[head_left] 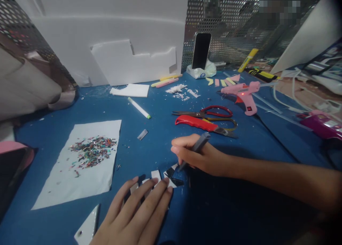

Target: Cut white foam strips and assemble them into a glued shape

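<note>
My right hand [203, 154] grips a dark grey marker [201, 141], tilted with its lower end down at a small white piece with black patches [173, 175]. Whether the tip touches the piece is hard to make out. Flat on the blue table, with fingers stretched out, my left hand [141, 209] partly covers several small white pieces [155, 175] and rests its fingertips at the edge of the black-patched one. A white triangular piece with a hole [87, 226] lies beside the left hand.
Beyond my right hand lie a red-handled knife [197, 123] and scissors [217, 111]. Farther right is a pink glue gun [244, 93] with its cord. On the left, white paper [58, 181] bears colourful bits. A phone [201, 51] stands at the back; a white-green marker [139, 108] lies mid-table.
</note>
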The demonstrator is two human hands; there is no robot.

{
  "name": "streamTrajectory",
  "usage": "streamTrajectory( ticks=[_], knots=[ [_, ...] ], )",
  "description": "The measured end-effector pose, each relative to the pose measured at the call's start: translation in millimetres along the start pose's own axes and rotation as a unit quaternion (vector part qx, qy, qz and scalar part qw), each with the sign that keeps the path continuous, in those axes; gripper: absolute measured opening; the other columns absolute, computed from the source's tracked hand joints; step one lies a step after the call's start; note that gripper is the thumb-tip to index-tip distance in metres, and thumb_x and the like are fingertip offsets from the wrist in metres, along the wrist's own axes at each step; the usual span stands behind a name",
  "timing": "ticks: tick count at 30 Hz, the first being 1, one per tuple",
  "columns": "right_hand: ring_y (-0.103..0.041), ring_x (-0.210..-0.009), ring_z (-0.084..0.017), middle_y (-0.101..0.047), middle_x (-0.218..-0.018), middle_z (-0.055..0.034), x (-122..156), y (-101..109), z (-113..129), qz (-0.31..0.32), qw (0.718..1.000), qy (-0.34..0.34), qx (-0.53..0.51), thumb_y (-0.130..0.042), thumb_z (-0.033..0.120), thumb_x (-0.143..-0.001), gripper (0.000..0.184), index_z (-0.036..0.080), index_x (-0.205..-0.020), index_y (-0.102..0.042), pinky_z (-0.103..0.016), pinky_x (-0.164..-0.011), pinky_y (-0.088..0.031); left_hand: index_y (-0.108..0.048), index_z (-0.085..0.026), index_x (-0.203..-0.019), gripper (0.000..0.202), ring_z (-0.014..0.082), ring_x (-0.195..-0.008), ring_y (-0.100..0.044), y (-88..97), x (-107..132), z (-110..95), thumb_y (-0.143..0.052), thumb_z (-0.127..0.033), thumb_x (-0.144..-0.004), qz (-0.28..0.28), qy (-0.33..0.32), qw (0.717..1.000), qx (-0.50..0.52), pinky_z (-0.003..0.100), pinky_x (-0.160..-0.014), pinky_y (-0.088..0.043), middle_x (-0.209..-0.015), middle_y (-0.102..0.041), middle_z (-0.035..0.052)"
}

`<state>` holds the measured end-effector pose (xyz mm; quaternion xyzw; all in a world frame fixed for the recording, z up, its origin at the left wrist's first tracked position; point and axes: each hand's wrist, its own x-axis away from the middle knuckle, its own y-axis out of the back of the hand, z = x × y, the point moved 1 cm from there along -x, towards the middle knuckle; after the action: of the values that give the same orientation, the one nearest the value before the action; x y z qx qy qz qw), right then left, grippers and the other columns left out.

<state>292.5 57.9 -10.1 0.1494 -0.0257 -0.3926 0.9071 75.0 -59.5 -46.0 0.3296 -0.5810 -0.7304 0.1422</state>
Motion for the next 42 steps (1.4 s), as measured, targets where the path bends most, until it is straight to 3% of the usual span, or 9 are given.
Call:
streamTrajectory(
  ticks=[5,24,34,42],
  knots=[
    [-0.039,-0.052,-0.007,-0.039,-0.058,0.0064,0.5,-0.4,-0.5,-0.009,1.000,-0.007,0.002,-0.047,0.036,-0.099,0.039,0.016,-0.066,-0.050,-0.024,-0.051,-0.031,-0.045,-0.015,-0.143,0.044,0.0262,-0.128,-0.044,-0.2,-0.4,0.4,-0.043,-0.021,-0.099,-0.004,0.000,1.000,-0.003,0.049,-0.121,-0.007,-0.148,-0.047,0.0043],
    [-0.041,-0.052,-0.007,-0.041,-0.060,0.0058,0.0,0.4,-0.9,-0.014,1.000,-0.005,0.016,-0.046,0.035,-0.099,0.038,0.015,-0.067,-0.051,-0.024,-0.052,-0.032,-0.045,-0.016,-0.142,0.044,0.0265,-0.129,-0.043,-0.5,-0.3,-0.3,-0.042,-0.029,-0.101,-0.005,0.003,1.000,0.000,0.050,-0.120,-0.008,-0.148,-0.047,0.0045],
    [-0.041,-0.054,-0.008,-0.041,-0.061,0.0053,1.0,0.4,-1.2,-0.010,1.000,0.000,0.022,-0.046,0.036,-0.099,0.040,0.015,-0.066,-0.051,-0.024,-0.053,-0.032,-0.044,-0.015,-0.143,0.045,0.0271,-0.130,-0.042,0.5,0.3,-0.2,-0.043,-0.020,-0.099,0.005,0.000,1.000,0.001,0.050,-0.120,-0.007,-0.148,-0.046,0.0052],
    [-0.040,-0.054,-0.008,-0.041,-0.061,0.0049,0.3,0.4,-0.6,-0.005,1.000,-0.005,0.027,-0.044,0.039,-0.100,0.042,0.016,-0.065,-0.049,-0.024,-0.053,-0.032,-0.044,-0.014,-0.143,0.044,0.0276,-0.130,-0.042,1.3,-0.4,-0.2,-0.043,-0.023,-0.100,0.004,0.000,1.000,0.005,0.050,-0.120,-0.007,-0.148,-0.047,0.0057]
  ],
)
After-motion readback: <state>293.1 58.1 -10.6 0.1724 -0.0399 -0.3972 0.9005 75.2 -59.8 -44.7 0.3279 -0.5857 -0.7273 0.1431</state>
